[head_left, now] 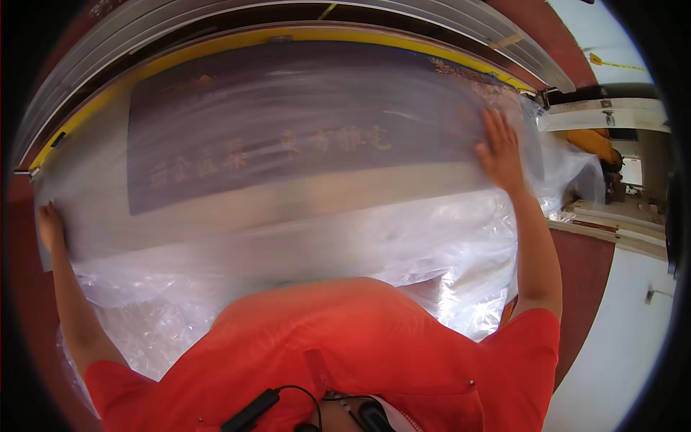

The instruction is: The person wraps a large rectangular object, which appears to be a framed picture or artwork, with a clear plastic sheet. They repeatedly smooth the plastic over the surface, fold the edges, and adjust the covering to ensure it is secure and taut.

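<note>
a clear plastic sheet (pixel 432 234) covers a dark panel (pixel 288 101), its crinkled part nearest the red shirt (pixel 324 317). the right hand (pixel 502 153) lies flat, fingers spread, by the panel's right end; the left hand (pixel 50 227) (curled; i cannot tell if it grips) is at the sheet's left edge. beyond runs a yellow strip (pixel 169 63).

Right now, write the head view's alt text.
The left hand is at the left edge of translucent plastic film, the right hand spread over its right part. A dark lettered panel shows through; a red top fills the foreground.
</note>
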### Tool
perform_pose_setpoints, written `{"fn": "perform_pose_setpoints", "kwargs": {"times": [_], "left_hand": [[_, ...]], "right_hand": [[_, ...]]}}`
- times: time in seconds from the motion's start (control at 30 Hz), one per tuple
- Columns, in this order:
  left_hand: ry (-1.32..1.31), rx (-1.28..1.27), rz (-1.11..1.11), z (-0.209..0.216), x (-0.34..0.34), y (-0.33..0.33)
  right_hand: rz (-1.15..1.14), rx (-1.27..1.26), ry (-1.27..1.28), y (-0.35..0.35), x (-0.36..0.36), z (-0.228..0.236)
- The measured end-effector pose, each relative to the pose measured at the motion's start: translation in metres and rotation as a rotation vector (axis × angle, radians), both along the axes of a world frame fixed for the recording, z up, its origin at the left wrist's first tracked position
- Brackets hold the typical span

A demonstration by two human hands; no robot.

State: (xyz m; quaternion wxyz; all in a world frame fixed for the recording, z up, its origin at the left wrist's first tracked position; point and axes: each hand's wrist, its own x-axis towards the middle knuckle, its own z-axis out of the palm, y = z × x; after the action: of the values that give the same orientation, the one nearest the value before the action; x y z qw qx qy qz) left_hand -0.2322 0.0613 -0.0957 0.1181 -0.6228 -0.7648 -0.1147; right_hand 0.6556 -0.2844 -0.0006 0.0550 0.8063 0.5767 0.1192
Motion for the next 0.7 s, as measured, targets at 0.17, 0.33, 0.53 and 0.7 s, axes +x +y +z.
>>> {"fn": "perform_pose_setpoints", "kwargs": {"times": [0.17, 0.33, 0.53, 0.7], "left_hand": [[-0.037, 0.003, -0.001, 0.003, 0.017, -0.006], [0.021, -0.027, 0.072, 0.018, 0.001, -0.018], [0.019, 0.042, 0.109, 0.025, 0.039, -0.029], [-0.321, 0.034, 0.038, 0.019, -0.005, -0.033]], "right_hand": [[-0.416, -0.143, -0.056, -0.046, 0.089, -0.036], [0.411, -0.030, 0.231, 0.082, -0.123, -0.010], [0.414, 0.055, 0.159, 0.115, -0.141, -0.008], [0.455, 0.213, 0.317, 0.126, -0.152, -0.022]]}}
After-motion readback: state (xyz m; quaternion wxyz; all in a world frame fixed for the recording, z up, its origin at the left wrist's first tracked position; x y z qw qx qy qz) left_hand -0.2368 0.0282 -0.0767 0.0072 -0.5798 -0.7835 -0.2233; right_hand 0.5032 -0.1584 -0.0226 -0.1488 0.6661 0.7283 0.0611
